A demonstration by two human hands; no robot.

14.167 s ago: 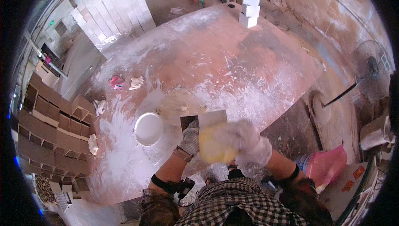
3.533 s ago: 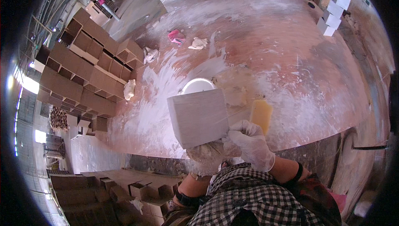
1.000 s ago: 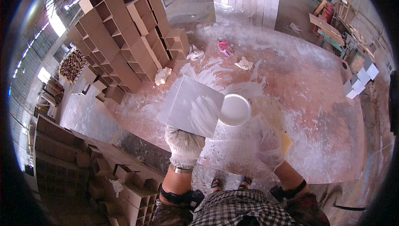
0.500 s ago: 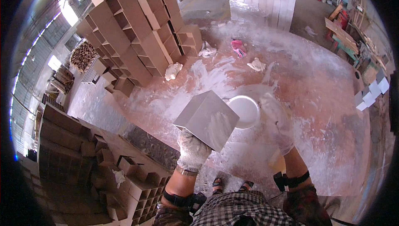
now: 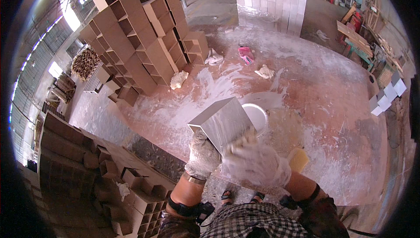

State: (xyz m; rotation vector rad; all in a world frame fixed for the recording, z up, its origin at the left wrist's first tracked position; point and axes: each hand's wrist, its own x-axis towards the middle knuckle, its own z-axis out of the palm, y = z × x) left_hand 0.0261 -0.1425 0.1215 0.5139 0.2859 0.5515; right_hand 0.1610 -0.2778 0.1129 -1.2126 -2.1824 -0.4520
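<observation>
My left hand [image 5: 202, 155], in a grey knit glove, grips the lower left corner of a pale grey square box-shaped block [image 5: 222, 122] and holds it tilted above the table edge. My right hand [image 5: 256, 164], in a white dusty glove and motion-blurred, presses against the block's lower right side. A white bowl [image 5: 256, 115] sits on the table just behind the block, partly hidden by it. A yellow sponge [image 5: 298, 159] lies on the table to the right of my right hand.
The reddish table [image 5: 332, 106] is smeared with white powder; rags [image 5: 265, 71] and a pink cloth [image 5: 246, 54] lie at its far side. Brown open-celled blocks [image 5: 140, 41] are stacked left and near my feet [image 5: 144, 194]. White blocks [image 5: 387, 98] stand at right.
I have turned left. My right hand has left the bowl's side and come onto the block, which my left hand now holds tilted lower and nearer my body.
</observation>
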